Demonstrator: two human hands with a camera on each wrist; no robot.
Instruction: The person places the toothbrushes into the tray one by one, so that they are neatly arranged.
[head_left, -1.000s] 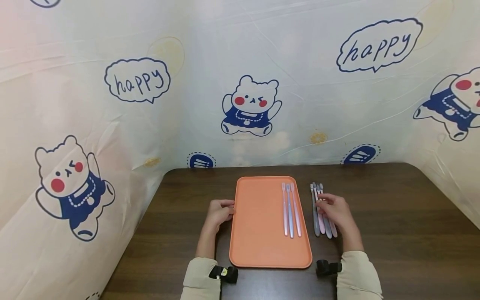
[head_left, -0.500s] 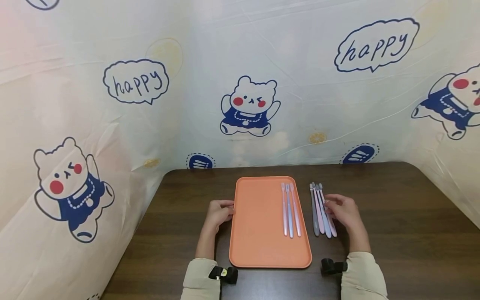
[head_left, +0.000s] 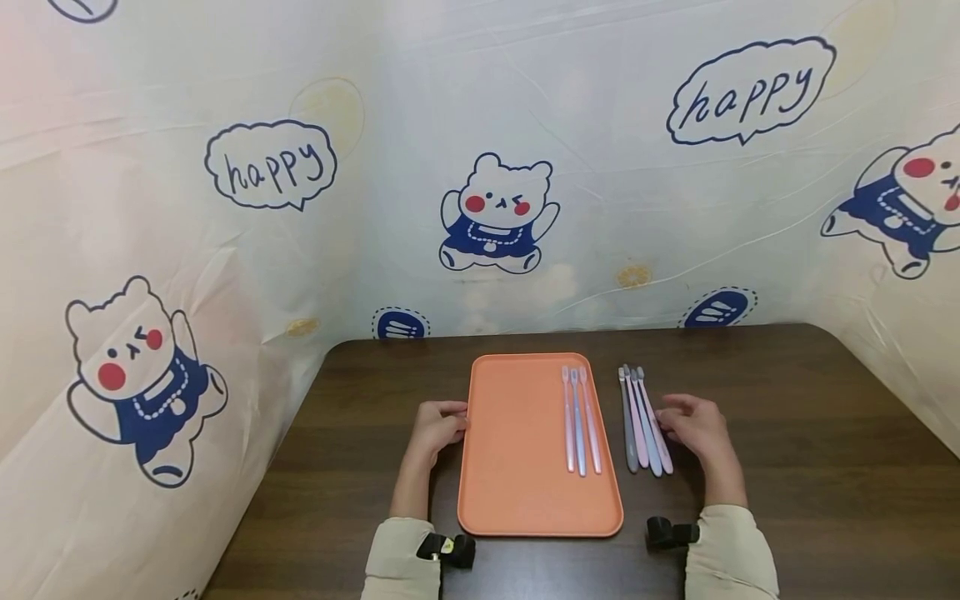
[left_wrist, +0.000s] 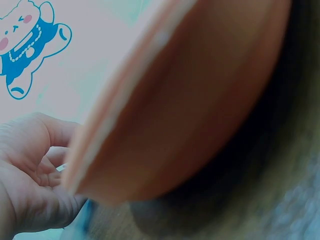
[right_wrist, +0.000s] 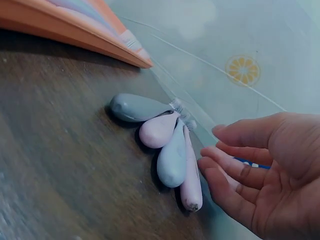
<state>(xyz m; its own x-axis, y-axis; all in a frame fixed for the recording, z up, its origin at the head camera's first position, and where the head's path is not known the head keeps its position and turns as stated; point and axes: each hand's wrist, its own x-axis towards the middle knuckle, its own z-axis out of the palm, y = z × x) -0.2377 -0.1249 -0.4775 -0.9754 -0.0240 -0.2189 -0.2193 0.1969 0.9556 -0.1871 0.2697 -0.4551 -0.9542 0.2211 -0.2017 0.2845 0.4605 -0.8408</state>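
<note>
An orange tray (head_left: 517,442) lies on the table, with three pink and blue toothbrushes (head_left: 579,425) side by side near its right edge. My left hand (head_left: 437,429) is at the tray's left edge, its fingertips against the rim; the wrist view hides the fingertips behind the tray (left_wrist: 165,125). Right of the tray, several more toothbrushes (head_left: 643,433) in grey, pink and blue lie fanned, heads together at the far end. Just right of them is my right hand (head_left: 697,425), fingers loosely bent and holding nothing. In the right wrist view its fingertips are close to the outermost pink toothbrush (right_wrist: 190,180).
The dark wooden table (head_left: 810,442) extends on both sides of the tray. A pale curtain (head_left: 600,100) with printed bears hangs behind the table and along its sides. Black wrist cameras (head_left: 671,533) sit on both sleeves.
My right hand has drawn off the fanned toothbrushes to the right, uncovering them. The left hand and tray have stayed put.
</note>
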